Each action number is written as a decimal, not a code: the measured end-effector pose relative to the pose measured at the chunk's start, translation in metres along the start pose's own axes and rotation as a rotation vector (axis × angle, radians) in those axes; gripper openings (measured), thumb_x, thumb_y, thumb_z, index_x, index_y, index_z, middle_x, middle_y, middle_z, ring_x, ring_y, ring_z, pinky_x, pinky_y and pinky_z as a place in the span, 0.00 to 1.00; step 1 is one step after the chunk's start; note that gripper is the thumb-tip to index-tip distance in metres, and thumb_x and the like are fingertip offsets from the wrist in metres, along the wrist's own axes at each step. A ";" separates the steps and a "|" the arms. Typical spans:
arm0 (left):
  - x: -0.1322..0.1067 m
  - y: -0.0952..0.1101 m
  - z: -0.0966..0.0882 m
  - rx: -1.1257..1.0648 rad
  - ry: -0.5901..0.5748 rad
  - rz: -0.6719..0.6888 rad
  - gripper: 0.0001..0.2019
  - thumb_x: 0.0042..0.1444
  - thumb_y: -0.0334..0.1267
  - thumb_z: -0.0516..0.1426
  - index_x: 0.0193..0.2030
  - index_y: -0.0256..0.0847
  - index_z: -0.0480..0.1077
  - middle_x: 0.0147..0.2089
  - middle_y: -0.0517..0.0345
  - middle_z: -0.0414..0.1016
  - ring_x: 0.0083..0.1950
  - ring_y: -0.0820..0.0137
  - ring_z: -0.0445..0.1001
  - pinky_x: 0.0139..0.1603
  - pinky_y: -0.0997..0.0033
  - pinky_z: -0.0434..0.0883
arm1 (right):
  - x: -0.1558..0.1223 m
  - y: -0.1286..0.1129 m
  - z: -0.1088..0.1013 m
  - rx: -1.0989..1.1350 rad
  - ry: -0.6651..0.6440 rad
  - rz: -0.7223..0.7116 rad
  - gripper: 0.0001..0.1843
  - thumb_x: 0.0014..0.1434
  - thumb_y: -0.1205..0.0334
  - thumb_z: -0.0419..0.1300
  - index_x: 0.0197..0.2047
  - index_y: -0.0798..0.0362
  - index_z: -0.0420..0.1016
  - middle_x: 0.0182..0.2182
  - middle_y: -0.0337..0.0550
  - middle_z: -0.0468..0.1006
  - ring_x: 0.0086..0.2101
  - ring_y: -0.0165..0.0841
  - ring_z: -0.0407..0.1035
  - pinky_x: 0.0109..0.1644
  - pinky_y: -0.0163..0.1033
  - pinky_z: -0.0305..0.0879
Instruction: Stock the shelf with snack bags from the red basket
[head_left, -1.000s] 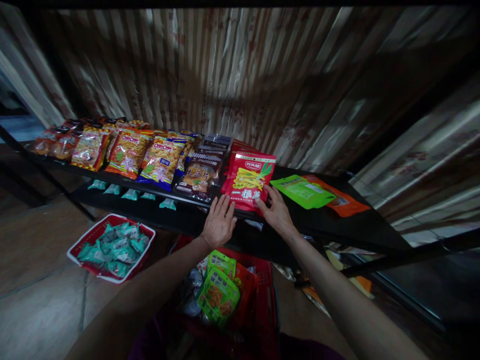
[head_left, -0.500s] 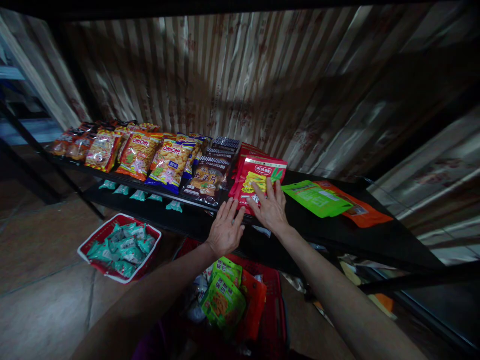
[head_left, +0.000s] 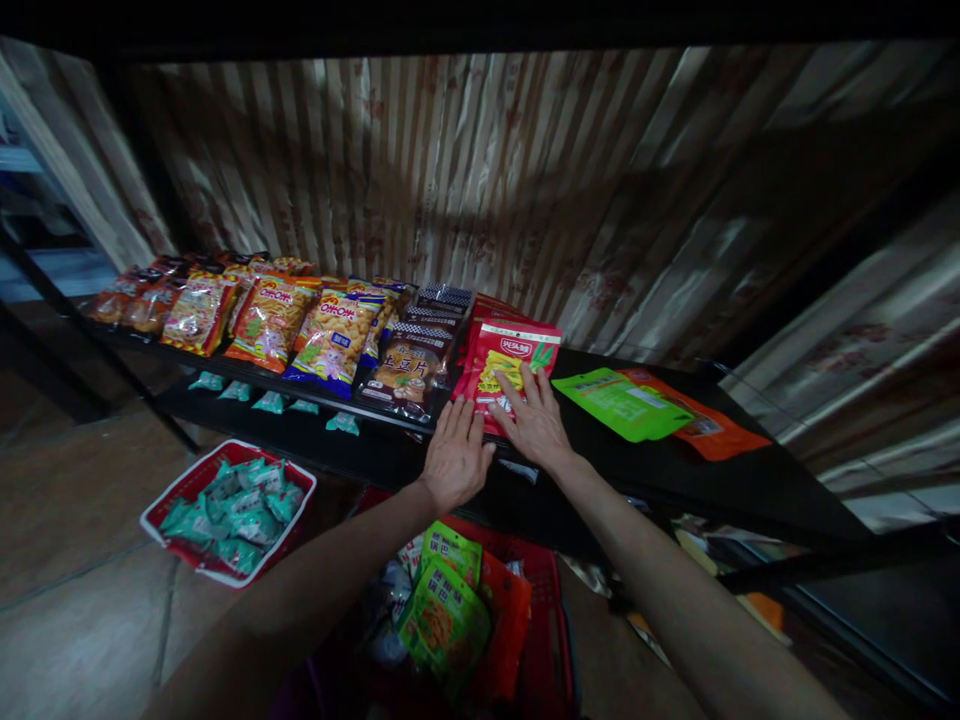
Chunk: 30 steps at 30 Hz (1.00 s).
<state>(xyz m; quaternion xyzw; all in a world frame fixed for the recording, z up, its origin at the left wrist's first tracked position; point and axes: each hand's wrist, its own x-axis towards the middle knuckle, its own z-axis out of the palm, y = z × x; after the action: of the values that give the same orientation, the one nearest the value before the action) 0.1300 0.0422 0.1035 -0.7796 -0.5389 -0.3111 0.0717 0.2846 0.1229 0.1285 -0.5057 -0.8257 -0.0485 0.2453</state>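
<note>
1. Resting the right hand (head_left: 534, 425) on the lower front of the red bag (head_left: 517, 348), with fingers spread and covering part of the print.
2. Laying the left hand (head_left: 456, 460) at the lower left corner of the same bag, with fingers straight and close together.
3. Open on both sides, backs of the hands upward, flat rather than clasping; cannot tell the pressure under either one.
4. Placed at the front of the black shelf (head_left: 720, 488), printed face up, with more red bags (head_left: 491, 306) just behind.
5. Just left along the shelf: brown packs (head_left: 405, 365), then blue bags (head_left: 335, 335), then orange bags (head_left: 271, 318).
6. To the right, near the right hand: a green pouch (head_left: 619, 405) partly over an orange pouch (head_left: 724, 432), both lying flat.
7. Below the hands, in a large basket (head_left: 559, 620): green packets (head_left: 446, 615) beside an orange packet (head_left: 502, 625).
8. On the floor at left, in a small basket (head_left: 154, 520) with a white rim: teal packets (head_left: 247, 508) in a heap.
9. Behind everything on the shelf: a striped curtain (head_left: 420, 150).
</note>
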 end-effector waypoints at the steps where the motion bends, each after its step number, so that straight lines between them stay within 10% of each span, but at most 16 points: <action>1: 0.005 0.002 0.000 -0.010 0.017 -0.012 0.24 0.61 0.41 0.46 0.60 0.27 0.58 0.67 0.34 0.53 0.71 0.56 0.43 0.67 0.47 0.50 | 0.000 0.000 -0.001 -0.006 0.005 -0.005 0.30 0.61 0.46 0.48 0.66 0.42 0.55 0.69 0.36 0.40 0.66 0.52 0.32 0.63 0.63 0.47; 11: 0.083 0.002 0.026 -0.145 0.114 -0.398 0.24 0.62 0.40 0.43 0.62 0.30 0.58 0.66 0.36 0.56 0.69 0.54 0.50 0.65 0.48 0.55 | 0.000 -0.001 -0.006 -0.039 0.007 -0.111 0.28 0.62 0.54 0.46 0.66 0.48 0.55 0.69 0.42 0.44 0.67 0.45 0.33 0.65 0.56 0.46; 21: 0.081 -0.005 0.037 -0.227 0.106 -0.408 0.27 0.63 0.44 0.42 0.65 0.30 0.52 0.64 0.35 0.59 0.64 0.55 0.60 0.61 0.51 0.61 | 0.003 0.007 -0.003 0.052 0.005 -0.082 0.28 0.64 0.53 0.43 0.66 0.47 0.54 0.69 0.41 0.40 0.67 0.44 0.29 0.65 0.57 0.45; 30: 0.084 -0.009 0.045 -0.275 0.120 -0.439 0.27 0.61 0.42 0.45 0.65 0.30 0.53 0.65 0.33 0.57 0.63 0.53 0.62 0.59 0.51 0.64 | 0.010 0.016 0.008 0.311 -0.010 0.301 0.48 0.57 0.39 0.48 0.70 0.55 0.32 0.68 0.59 0.38 0.66 0.49 0.33 0.64 0.59 0.46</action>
<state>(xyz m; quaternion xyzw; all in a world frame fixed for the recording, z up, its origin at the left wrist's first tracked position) 0.1596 0.1326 0.1126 -0.6267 -0.6423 -0.4352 -0.0725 0.2918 0.1411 0.1236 -0.5797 -0.7395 0.1191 0.3207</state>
